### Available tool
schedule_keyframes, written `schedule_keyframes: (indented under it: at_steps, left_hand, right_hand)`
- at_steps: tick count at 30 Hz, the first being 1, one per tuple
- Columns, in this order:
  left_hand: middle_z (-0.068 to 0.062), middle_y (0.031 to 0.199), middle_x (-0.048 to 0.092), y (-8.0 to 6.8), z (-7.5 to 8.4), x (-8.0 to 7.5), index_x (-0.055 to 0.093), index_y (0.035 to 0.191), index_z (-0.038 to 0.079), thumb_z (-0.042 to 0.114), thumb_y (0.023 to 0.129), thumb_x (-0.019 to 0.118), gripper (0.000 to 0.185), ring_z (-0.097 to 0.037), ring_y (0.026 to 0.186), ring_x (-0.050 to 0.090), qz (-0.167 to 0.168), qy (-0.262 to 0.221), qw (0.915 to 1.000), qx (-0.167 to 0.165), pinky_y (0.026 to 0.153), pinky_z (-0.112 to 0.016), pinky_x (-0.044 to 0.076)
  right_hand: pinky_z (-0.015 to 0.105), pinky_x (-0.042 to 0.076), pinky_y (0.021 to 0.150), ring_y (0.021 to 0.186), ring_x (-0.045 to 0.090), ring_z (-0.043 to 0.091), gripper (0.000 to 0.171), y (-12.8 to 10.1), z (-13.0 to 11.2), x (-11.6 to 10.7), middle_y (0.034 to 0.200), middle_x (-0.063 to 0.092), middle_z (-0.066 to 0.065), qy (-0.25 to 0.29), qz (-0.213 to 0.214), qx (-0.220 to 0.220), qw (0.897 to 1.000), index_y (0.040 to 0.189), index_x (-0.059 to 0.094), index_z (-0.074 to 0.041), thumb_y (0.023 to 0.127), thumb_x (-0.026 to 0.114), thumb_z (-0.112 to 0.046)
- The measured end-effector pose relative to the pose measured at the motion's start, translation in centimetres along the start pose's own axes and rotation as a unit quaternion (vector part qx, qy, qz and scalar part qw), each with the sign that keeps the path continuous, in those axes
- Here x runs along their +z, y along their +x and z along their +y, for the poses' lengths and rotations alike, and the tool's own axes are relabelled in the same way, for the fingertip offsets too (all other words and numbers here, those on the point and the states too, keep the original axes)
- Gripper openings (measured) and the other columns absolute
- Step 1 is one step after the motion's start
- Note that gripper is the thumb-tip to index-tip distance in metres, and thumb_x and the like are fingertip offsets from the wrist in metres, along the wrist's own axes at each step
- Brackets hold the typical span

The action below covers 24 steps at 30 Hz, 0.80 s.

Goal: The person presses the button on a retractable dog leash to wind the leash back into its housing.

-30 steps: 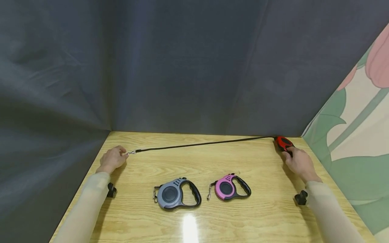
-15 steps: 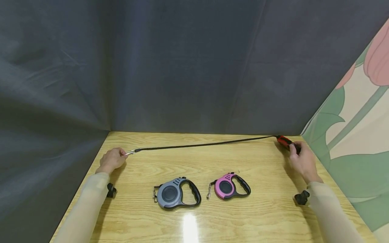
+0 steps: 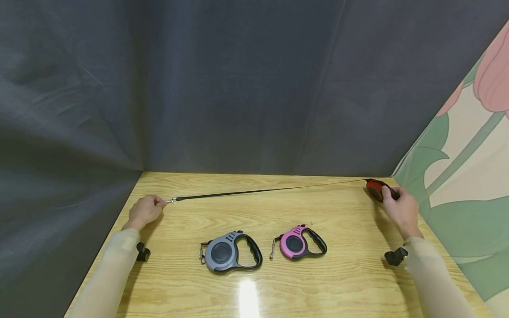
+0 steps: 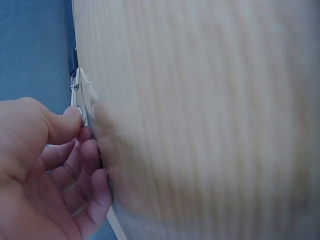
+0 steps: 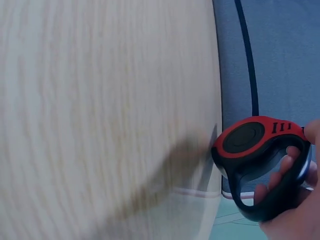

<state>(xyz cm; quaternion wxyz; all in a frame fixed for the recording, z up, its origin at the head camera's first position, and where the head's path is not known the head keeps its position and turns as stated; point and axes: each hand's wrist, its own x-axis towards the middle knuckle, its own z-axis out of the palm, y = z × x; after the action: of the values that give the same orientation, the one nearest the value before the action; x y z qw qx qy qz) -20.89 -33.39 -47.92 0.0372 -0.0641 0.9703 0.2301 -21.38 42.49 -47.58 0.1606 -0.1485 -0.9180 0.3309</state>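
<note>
A red and black retractable dog leash (image 3: 375, 190) is at the table's far right, its looped handle gripped by my right hand (image 3: 402, 208). In the right wrist view the fingers curl through the handle of this leash (image 5: 245, 138). From its casing a thin black strap (image 3: 238, 192) runs taut to the far left. There a silver metal clip (image 3: 172, 200) ends the strap, and my left hand (image 3: 144, 211) pinches it. The left wrist view has the thumb pressing the clip (image 4: 76, 92) against a finger. Between the hands lie a grey leash (image 3: 222, 252) and a pink leash (image 3: 294, 243), untouched.
The wooden table (image 3: 326, 287) meets a dark grey curtain (image 3: 238, 88) at the back and left. A flower-patterned cloth (image 3: 469, 168) hangs at the right. Each wrist carries a small black camera mount.
My right hand has shifted slightly right and turned the red leash, so its casing shows at another angle. The strap looks thinner toward the right. My left hand keeps nearly the same place.
</note>
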Motion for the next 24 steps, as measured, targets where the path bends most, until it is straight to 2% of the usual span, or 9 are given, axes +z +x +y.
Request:
schedule_keyframes:
  at_steps: [3,6,10,13,17,19,24]
  left_hand:
    - [-0.018,0.107,0.074,-0.2,-0.2,-0.1,0.073,0.112,0.005,0.028,0.11,0.056,0.029,-0.031,0.085,0.064,0.007,-0.002,1.0,0.002,0.069,-0.04,0.043]
    - [-0.02,0.11,0.074,-0.3,-0.5,-0.2,0.072,0.113,0.005,0.027,0.11,0.054,0.029,-0.037,0.09,0.067,0.012,-0.007,0.9999,-0.001,0.07,-0.043,0.046]
    - [-0.022,0.116,0.074,-0.5,-1.2,-0.3,0.072,0.116,0.005,0.026,0.111,0.052,0.03,-0.043,0.098,0.07,0.025,-0.01,0.9996,-0.001,0.074,-0.049,0.05]
    - [-0.024,0.117,0.073,-0.7,-1.7,-0.5,0.071,0.118,0.002,0.025,0.11,0.05,0.032,-0.044,0.099,0.069,0.039,-0.012,0.9992,0.004,0.076,-0.051,0.052]
    - [-0.025,0.116,0.073,-1.0,-1.9,-0.7,0.071,0.118,0.001,0.024,0.109,0.05,0.032,-0.04,0.094,0.069,0.053,-0.017,0.9984,0.004,0.074,-0.047,0.051]
    - [-0.024,0.116,0.074,-1.2,-1.9,-0.7,0.071,0.119,0.0,0.024,0.109,0.051,0.033,-0.038,0.093,0.069,0.057,-0.018,0.9982,0.001,0.073,-0.044,0.051]
    - [-0.024,0.116,0.074,-1.4,-2.0,-0.7,0.071,0.121,-0.001,0.025,0.109,0.052,0.035,-0.035,0.087,0.068,0.06,-0.02,0.998,-0.005,0.069,-0.041,0.048]
  right_hand:
    - [0.037,0.041,0.075,0.102,0.06,0.041,0.062,-0.1,-0.1,-0.3,0.117,0.067,0.031,0.012,-0.012,0.016,1.0,0.121,0.065,0.005,0.109,0.043,-0.052]
    - [0.033,0.041,0.07,0.087,0.058,0.024,0.063,-0.2,-0.2,-0.6,0.093,0.069,0.011,0.032,-0.02,0.035,0.999,0.114,0.067,0.002,0.109,0.043,-0.056]
    - [0.031,0.041,0.065,0.074,0.049,0.012,0.064,-0.5,-0.4,-1.1,0.073,0.054,-0.016,0.059,-0.036,0.056,0.996,0.111,0.069,0.0,0.108,0.046,-0.06]
    - [0.032,0.041,0.067,0.079,0.049,0.012,0.067,-0.8,-0.8,-1.2,0.082,0.057,-0.015,0.068,-0.052,0.065,0.994,0.115,0.071,0.0,0.107,0.047,-0.062]
    - [0.031,0.042,0.071,0.086,0.05,0.011,0.065,-1.0,-1.0,-1.1,0.101,0.06,-0.009,0.07,-0.065,0.065,0.993,0.119,0.072,-0.003,0.106,0.049,-0.062]
    - [0.031,0.042,0.07,0.085,0.049,0.011,0.064,-1.1,-1.0,-1.1,0.1,0.06,-0.011,0.07,-0.064,0.066,0.993,0.114,0.073,-0.004,0.105,0.05,-0.063]
    - [0.032,0.04,0.067,0.078,0.047,0.013,0.065,-1.2,-0.8,-0.9,0.082,0.055,-0.02,0.078,-0.051,0.071,0.993,0.1,0.073,-0.006,0.101,0.055,-0.068]
